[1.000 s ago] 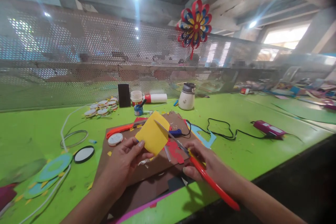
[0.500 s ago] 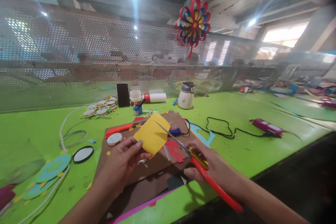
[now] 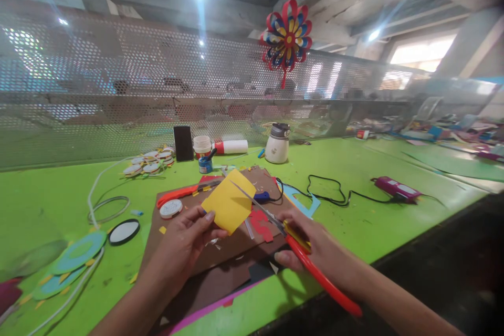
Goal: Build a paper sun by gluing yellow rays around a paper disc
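My left hand point(image 3: 195, 236) pinches the lower left part of a yellow sheet point(image 3: 226, 207), which looks like paper or felt and is tilted up over the brown board point(image 3: 232, 252). In my right hand point(image 3: 311, 244) is a pair of scissors point(image 3: 315, 273) with red and yellow handles. Their blades reach up and left, crossing the right part of the yellow sheet; whether they have cut into it I cannot tell. Under the sheet lie red scraps point(image 3: 260, 226) and a blue-handled tool point(image 3: 261, 197) with a black cord. An orange-red cutter point(image 3: 179, 195) rests on the board's far left.
A white disc point(image 3: 171, 208) lies on the board. Left of it are a black-rimmed round piece point(image 3: 124, 231) and light-blue rings point(image 3: 81, 252). Behind stand a phone point(image 3: 183, 143), a blue jar point(image 3: 205, 164) and a white bottle point(image 3: 277, 144). A purple power box point(image 3: 397, 190) sits at right.
The view has shifted very slightly. Both hands, the yellow sheet and the scissors keep nearly the same positions.
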A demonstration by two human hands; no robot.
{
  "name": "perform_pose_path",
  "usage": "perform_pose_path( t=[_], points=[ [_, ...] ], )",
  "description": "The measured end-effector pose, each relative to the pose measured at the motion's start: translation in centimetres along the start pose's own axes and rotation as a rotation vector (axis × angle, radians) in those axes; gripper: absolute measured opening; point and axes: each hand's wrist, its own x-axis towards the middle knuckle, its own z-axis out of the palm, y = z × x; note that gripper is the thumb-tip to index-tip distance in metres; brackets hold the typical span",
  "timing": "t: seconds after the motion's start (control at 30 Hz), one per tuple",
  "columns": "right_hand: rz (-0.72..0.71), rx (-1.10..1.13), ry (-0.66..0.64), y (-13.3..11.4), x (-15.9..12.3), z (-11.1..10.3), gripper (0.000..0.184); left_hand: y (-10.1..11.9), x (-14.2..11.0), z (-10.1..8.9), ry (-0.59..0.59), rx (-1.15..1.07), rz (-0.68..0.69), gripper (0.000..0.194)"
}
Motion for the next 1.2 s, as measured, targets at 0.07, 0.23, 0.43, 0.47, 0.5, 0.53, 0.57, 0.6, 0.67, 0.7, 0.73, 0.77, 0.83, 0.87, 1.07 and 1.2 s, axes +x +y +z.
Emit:
perform_pose_path(
  t=[0.07,0.23,0.43,0.47,0.5,0.53,0.57,0.6,0.67,0.7,0.73,0.77,0.83,0.87,1.07,1.2],
  points=[
    [0.018,0.009,-0.005,0.0,0.0,0.0,0.053,0.1,-0.1,0.1,-0.004,0.007,-0.004,0.021],
    [0.012,0.000,-0.008,-0.1,0.1,0.1,0.047,0.1,-0.2,0.1,-0.001,0.009,-0.003,0.021],
    [-0.010,-0.044,0.026,0.4,0.1,0.2,0.045,-0.1,0.1,-0.2,-0.005,0.014,-0.018,0.020],
    [-0.012,-0.046,0.036,0.6,0.1,0.3,0.044,0.0,0.0,-0.2,-0.007,0.017,-0.015,0.020],
    [-0.014,-0.044,0.044,0.8,0.1,0.4,0.044,0.0,0.0,-0.1,-0.008,0.027,-0.020,0.020],
    [-0.013,-0.041,0.051,1.0,0.1,0.4,0.042,0.1,-0.1,0.0,-0.004,0.034,-0.024,0.020],
    [-0.009,-0.038,0.056,1.2,0.1,0.5,0.041,0.1,-0.2,0.1,0.002,0.041,-0.030,0.020],
    [-0.004,-0.032,0.059,1.4,0.1,0.6,0.040,0.2,-0.3,0.1,0.009,0.045,-0.034,0.020],
    [-0.002,-0.021,0.066,1.6,0.2,0.8,0.039,0.3,-0.4,0.2,0.018,0.045,-0.036,0.020],
    [-0.008,-0.016,0.070,1.6,0.2,0.8,0.038,0.4,-0.4,0.2,0.016,0.046,-0.039,0.020],
    [-0.015,-0.009,0.071,1.6,0.2,0.8,0.037,0.4,-0.4,0.2,0.012,0.048,-0.044,0.019],
    [-0.021,-0.003,0.069,1.6,0.2,0.8,0.037,0.3,-0.4,0.1,0.005,0.048,-0.047,0.018],
    [-0.015,-0.007,0.066,1.4,0.1,0.8,0.036,0.2,-0.3,-0.1,-0.005,0.047,-0.052,0.017],
    [-0.005,-0.016,0.062,1.3,0.1,0.7,0.036,0.2,-0.2,-0.2,-0.010,0.042,-0.053,0.017],
    [-0.026,-0.027,0.051,1.3,0.0,0.8,0.039,-0.2,-0.3,0.1,-0.022,0.024,-0.090,0.019],
    [-0.053,-0.006,0.048,1.4,0.1,1.0,0.034,-0.1,-0.4,0.5,-0.019,0.027,-0.082,0.021]
  ],
)
